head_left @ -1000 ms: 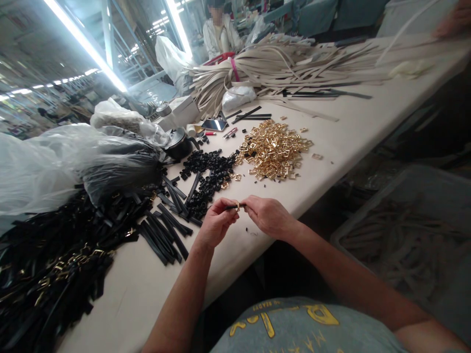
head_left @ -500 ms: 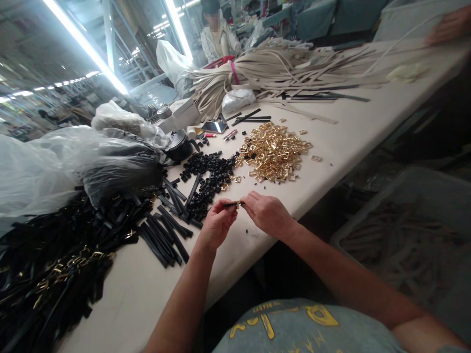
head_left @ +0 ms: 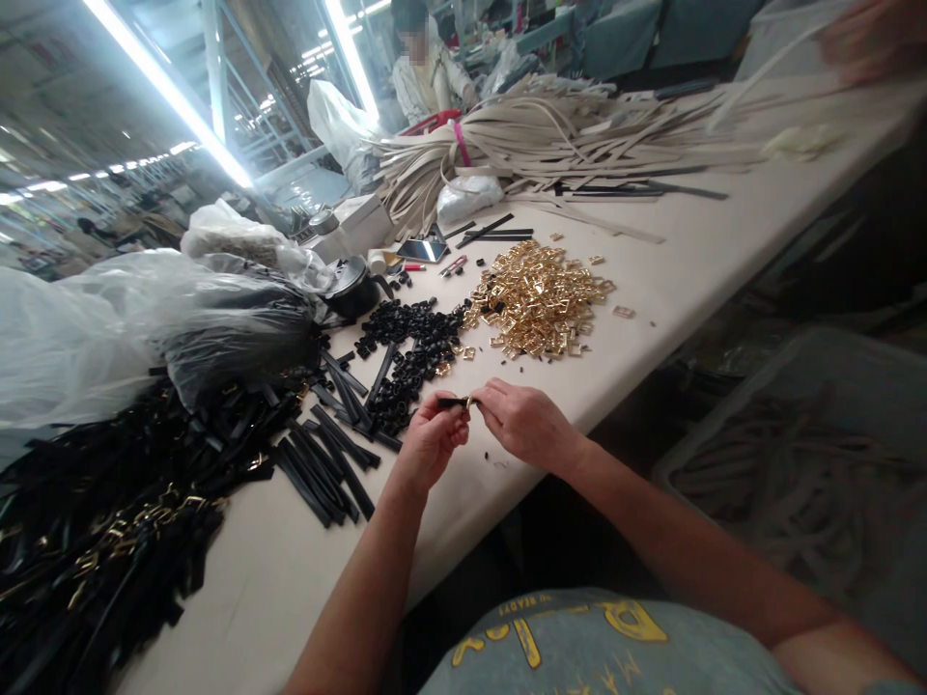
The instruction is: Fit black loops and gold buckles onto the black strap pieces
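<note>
Between finger and thumb, my left hand (head_left: pixel 429 442) pinches a short black strap (head_left: pixel 453 403). A gold buckle (head_left: pixel 469 403) sits at the strap's right end, and the fingertips of my right hand (head_left: pixel 532 422) are closed on it. Both hands meet just above the table's near edge. Beyond them lies a heap of gold buckles (head_left: pixel 540 299). Left of that is a pile of small black loops (head_left: pixel 406 372). Several loose black straps (head_left: pixel 325 468) rest to the left of my left hand.
Black straps with gold buckles (head_left: pixel 145 521) are heaped at the left under clear plastic bags (head_left: pixel 108 319). A dark lidded cup (head_left: pixel 352 288), a phone (head_left: pixel 422 250) and a bundle of beige strips (head_left: pixel 521 135) stand farther back. Another person's hand (head_left: pixel 876 39) is at the upper right.
The black strap has turned slightly in my fingers, so more of its flat side shows. At the upper right, the other person's hand has moved a little left with a pale strip.
</note>
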Available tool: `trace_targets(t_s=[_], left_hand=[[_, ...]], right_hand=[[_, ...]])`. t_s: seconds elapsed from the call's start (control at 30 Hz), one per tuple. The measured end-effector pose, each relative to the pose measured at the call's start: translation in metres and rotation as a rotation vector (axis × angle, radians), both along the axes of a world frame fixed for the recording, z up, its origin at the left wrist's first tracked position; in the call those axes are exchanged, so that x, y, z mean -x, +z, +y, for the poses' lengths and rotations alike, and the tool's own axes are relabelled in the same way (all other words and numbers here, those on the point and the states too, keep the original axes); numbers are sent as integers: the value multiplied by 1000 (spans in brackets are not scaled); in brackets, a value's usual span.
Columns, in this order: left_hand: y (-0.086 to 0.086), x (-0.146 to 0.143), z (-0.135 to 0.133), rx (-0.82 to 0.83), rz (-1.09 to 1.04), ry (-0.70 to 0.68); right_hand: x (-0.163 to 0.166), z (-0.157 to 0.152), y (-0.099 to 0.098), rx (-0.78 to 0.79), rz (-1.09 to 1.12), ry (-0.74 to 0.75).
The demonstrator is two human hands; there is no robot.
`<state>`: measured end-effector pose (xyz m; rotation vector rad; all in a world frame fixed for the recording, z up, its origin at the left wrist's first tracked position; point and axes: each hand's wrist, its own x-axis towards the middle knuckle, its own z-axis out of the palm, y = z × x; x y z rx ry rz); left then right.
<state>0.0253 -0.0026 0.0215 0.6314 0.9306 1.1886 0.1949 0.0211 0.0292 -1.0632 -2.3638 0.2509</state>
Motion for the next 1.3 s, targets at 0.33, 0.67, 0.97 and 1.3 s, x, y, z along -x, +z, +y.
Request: trace_targets(t_s=[0.33, 0.67, 0.97, 1.3], left_hand=[[-4, 1, 3, 55, -64, 17], [-8, 2, 1, -115, 259, 23], [-9, 4, 4, 75, 31, 26], [-8, 5, 3, 50, 56, 24]], right_hand=[[1, 0, -11, -10, 19, -3], [-3, -3, 9, 126, -137, 38], [-6, -3, 8, 203, 31, -17], [-5, -2, 6, 56, -26, -62]])
